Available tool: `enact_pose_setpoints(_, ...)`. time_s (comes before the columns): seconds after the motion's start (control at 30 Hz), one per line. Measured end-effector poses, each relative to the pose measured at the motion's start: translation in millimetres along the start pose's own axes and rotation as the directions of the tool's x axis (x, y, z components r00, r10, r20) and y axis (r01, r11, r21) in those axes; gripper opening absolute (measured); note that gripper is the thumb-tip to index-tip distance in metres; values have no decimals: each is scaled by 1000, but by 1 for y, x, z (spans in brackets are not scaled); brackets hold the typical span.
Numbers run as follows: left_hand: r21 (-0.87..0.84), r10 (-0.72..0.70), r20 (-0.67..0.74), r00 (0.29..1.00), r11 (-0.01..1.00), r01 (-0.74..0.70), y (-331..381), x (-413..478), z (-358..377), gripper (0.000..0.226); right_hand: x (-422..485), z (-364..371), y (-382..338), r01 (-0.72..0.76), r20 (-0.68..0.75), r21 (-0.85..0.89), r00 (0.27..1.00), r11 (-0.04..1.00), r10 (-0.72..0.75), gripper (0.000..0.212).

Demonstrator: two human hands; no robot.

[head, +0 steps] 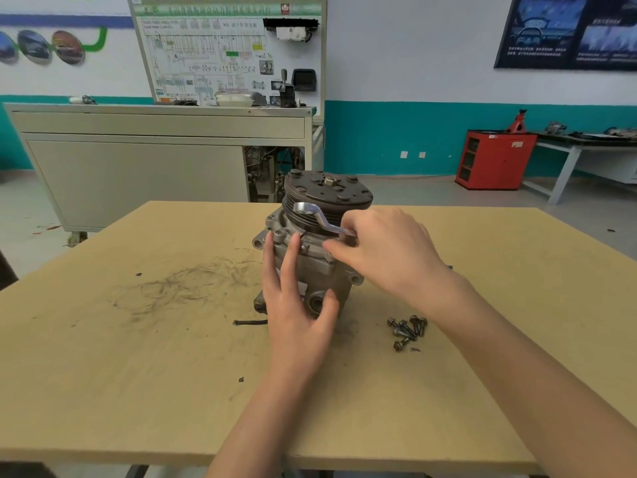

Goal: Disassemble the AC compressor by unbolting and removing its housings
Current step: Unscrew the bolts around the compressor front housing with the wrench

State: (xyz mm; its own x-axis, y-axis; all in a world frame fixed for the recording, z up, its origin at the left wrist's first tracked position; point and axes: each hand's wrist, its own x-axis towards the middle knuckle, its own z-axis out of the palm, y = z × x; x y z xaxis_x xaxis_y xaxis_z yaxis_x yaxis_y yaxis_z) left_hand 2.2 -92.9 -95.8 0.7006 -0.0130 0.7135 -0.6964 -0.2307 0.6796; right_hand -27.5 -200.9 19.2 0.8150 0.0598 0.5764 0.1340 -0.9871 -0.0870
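Standing upright near the middle of the table (138,339), the compressor (315,267) rests on its end with the grooved pulley (327,193) and clutch plate on top. We have our left hand (296,305) laid against the near side of the housing, fingers straight and pressing, thumb spread toward the round port low on the body. It is a bracing hold, not a grip. Our right hand (382,250) is curled round one end of a bent wrench (312,212), whose other end arcs up to the left across the pulley grooves. Whether the tool sits on a bolt we cannot tell, since the hand hides that end. A heap of loose bolts (406,331) lies on the table to the right of the compressor, so we judge some fasteners are already out.

We expect this cast-metal unit to be heavy, rigid and top-heavy with the pulley up, and probably oily on its smooth flanks — liable to twist or tip under wrench force. The mounting ears (355,279) and the body below the pulley look the surest places to hold; the pulley itself would likely spin in the hand.
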Motion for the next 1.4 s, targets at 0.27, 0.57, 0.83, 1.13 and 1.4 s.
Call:
enact_pose_setpoints(0.27,-10,-7,5,1000,1000,7,0,0,0,76,-4,-9,10,-76,1,66,997,995,76,36)
enact_pose_setpoints(0.57,-7,-12,20,1000,1000,12,-2,0,-1,78,-11,-14,35,-274,-1,-29,962,961,274,23)
enact_pose_setpoints(0.83,-19,-16,4,1000,1000,16,0,0,1,75,-16,-8,16,-184,23,198,983,963,183,41)
enact_pose_setpoints(1.13,-23,-15,9,1000,1000,15,-2,0,0,75,-6,-13,-4,-42,-187,149,980,988,70,28)
enact_pose_setpoints(1.4,-19,-22,18,1000,1000,23,-3,0,0,78,-21,-21,90,-404,458,119,833,907,310,27)
